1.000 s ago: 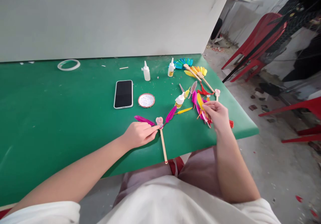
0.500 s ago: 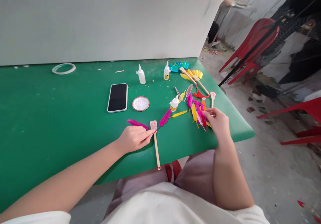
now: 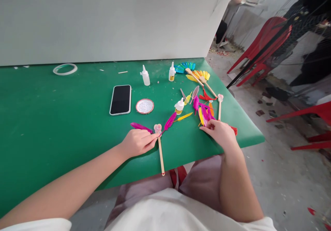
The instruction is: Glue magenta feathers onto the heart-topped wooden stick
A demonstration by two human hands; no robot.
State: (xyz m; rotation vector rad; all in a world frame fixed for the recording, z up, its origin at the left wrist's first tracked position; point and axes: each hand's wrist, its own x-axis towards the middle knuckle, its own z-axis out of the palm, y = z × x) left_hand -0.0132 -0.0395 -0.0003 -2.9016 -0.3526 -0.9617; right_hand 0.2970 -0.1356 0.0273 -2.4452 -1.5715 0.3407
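Note:
My left hand [image 3: 138,142] is closed at the head of a flat wooden stick [image 3: 161,155], with its fingertips on the stick just below a pale pink heart-shaped piece [image 3: 157,128]. One magenta feather [image 3: 141,127] sticks out to the left of that head, partly behind my fingers. Another magenta feather [image 3: 169,121] slants up to the right. Over a loose pile of magenta, yellow and orange feathers [image 3: 204,113], my right hand [image 3: 219,131] has thumb and fingers drawn together at the lower feathers. Exactly which feather it pinches is hidden.
Beside the pile stand a small glue bottle [image 3: 179,106] and a second heart-topped stick [image 3: 220,107]. Farther back are two more bottles [image 3: 146,76], finished feather fans [image 3: 200,75], a phone [image 3: 120,100], a round lid [image 3: 144,106] and a tape ring [image 3: 65,69].
My right hand has shifted slightly left and toward me across the feather pile, uncovering a red tassel at its right. My left hand stays on the stick.

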